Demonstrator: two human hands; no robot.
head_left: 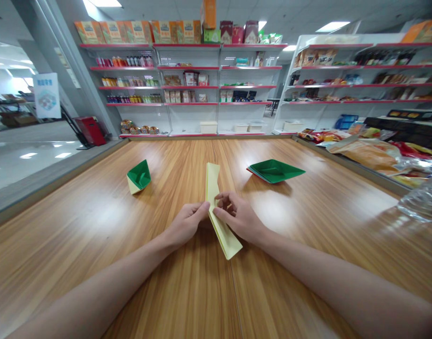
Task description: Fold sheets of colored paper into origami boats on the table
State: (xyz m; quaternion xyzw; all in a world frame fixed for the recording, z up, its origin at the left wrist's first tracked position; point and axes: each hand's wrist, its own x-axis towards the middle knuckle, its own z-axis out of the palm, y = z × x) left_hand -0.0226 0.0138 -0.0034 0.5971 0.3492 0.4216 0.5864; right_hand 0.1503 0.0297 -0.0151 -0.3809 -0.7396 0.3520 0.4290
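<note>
A long, narrow strip of folded pale yellow paper (213, 183) is held over the middle of the table, its near end angled to the right. My left hand (188, 221) pinches its left edge near the middle, thumb on top. From the other side my right hand (239, 216) grips the strip's right edge, thumb and curled fingers at the paper. A small green and yellow folded paper boat (139, 176) sits to the left. Right of the strip lies green folded paper (275, 170), pointed at its right end, with red and pale layers beneath.
The wooden table (159, 301) has a raised edge. Packaged goods (369, 150) and a clear plastic container (423, 200) lie at the right. Stocked shelves (189, 68) stand behind; a red box-shaped object (91, 131) is on the floor at left.
</note>
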